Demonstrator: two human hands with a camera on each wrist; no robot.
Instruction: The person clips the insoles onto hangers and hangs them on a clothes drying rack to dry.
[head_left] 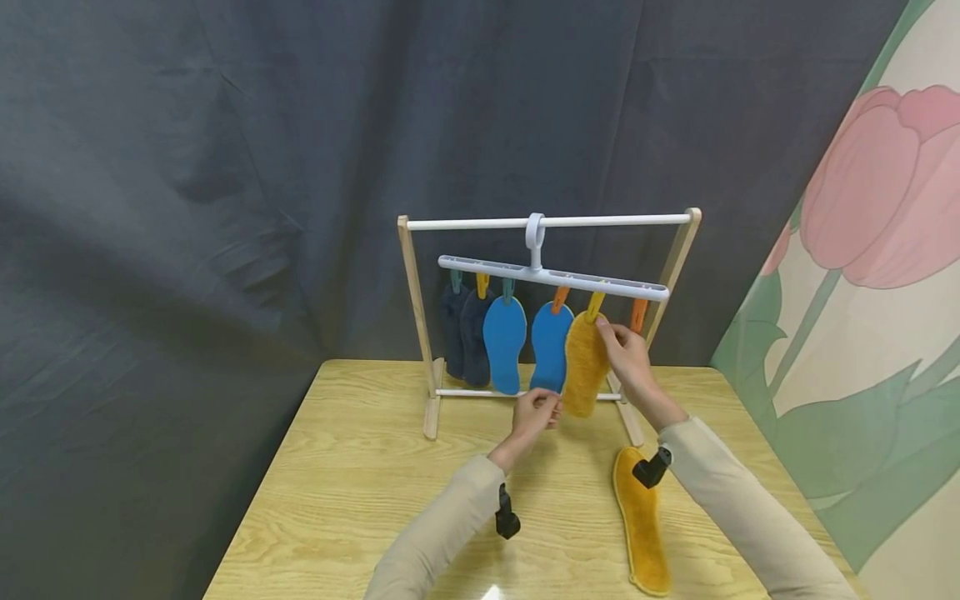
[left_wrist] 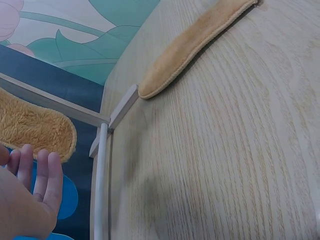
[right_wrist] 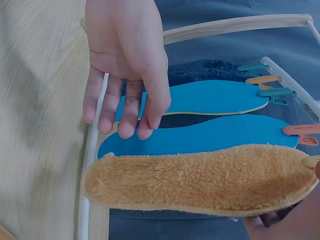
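Note:
A fuzzy yellow insole (head_left: 585, 367) hangs from a yellow clip (head_left: 596, 305) on a white clip hanger (head_left: 487, 267). My right hand (head_left: 628, 358) pinches the insole's upper edge beside that clip, thumb in front and fingers behind in the right wrist view. Low by the toe of the nearer blue insole (head_left: 551, 337), my left hand (right_wrist: 129, 70) has loosely bent fingers with nothing between them; whether they touch it I cannot tell. Another blue insole (head_left: 504, 346) and two dark insoles (head_left: 477, 337) hang farther left. A second yellow insole (head_left: 641, 525) lies on the table.
The hanger tilts down to the right from the white top bar (head_left: 615, 221) of a wooden rack (head_left: 415, 300). An orange clip (head_left: 638, 317) at its right end holds nothing. A wooden table (head_left: 337, 500), a dark curtain (head_left: 225, 167) and a tulip-patterned wall (head_left: 862, 192) surround it.

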